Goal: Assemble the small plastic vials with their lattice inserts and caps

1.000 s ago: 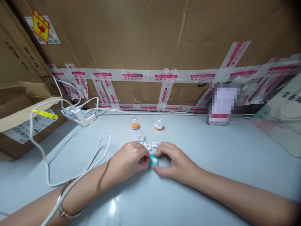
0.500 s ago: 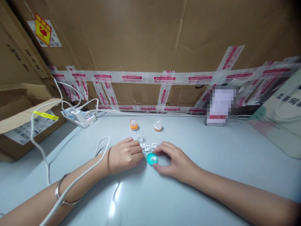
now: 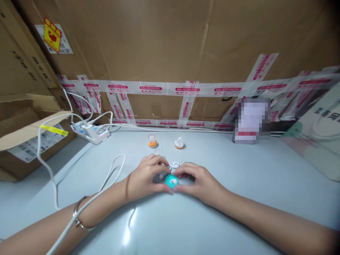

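A round teal disc (image 3: 168,184) with small white pieces in its middle lies between my two hands. My right hand (image 3: 199,180) grips its right edge between thumb and fingers. From the left, my left hand (image 3: 150,174) closes thumb and fingertips around the disc's other side. Just behind the fingers are small white openwork parts (image 3: 175,165), some partly hidden by my left hand. A clear plastic cup (image 3: 158,152) stands behind that hand. Farther back sit a clear-domed capsule with an orange base (image 3: 152,141) and a second one with a white and orange base (image 3: 179,142).
A white power strip (image 3: 91,132) with plugs is at the back left. Its white cable (image 3: 45,166) loops across my left forearm. An open cardboard box (image 3: 32,141) stands left, a blurred phone-like object (image 3: 251,122) back right, and a pale bag (image 3: 316,127) at far right.
My left hand has opened from its curled pose and moved right to take the teal disc's left side. My right hand keeps its grip. The view has shifted slightly.
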### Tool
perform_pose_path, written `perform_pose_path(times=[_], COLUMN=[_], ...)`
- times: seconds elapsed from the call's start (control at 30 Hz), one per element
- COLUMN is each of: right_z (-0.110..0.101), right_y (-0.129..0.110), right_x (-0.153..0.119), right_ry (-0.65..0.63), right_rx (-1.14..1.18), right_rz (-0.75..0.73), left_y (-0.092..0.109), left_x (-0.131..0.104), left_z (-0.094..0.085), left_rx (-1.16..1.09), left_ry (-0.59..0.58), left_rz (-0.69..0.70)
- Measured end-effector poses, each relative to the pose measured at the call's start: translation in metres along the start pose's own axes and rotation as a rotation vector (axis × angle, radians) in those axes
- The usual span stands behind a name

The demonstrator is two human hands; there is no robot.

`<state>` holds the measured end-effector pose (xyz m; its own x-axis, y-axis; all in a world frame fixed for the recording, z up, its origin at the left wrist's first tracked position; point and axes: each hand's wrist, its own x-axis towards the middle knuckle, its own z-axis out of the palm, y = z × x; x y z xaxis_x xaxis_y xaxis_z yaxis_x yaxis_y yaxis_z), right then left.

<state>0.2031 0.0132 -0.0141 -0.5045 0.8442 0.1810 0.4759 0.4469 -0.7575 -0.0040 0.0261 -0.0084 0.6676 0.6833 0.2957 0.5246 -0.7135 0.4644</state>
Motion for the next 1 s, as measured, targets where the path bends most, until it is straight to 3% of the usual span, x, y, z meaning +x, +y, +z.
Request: perform_pose_path(times=[0.23, 0.67, 1.0], right_z=[-0.006, -0.009, -0.011], right_y=[-0.004, -0.025, -0.020], right_x=[0.002, 0.011, 0.017], right_ry=[-0.042, -0.159, -0.276], right_rx=[0.174, -0.245, 0.023], right_rz=[0.150, 0.089, 0.300], left_y=[0.005, 0.008, 0.011], left_x=[-0.002, -0.001, 0.000], left_z=[0.000, 0.001, -0.001], left_rx=[-0.018, -0.008, -0.020], left_ry=[-0.017, -0.032, -0.061], left_rz=[-0.059, -0.085, -0.099])
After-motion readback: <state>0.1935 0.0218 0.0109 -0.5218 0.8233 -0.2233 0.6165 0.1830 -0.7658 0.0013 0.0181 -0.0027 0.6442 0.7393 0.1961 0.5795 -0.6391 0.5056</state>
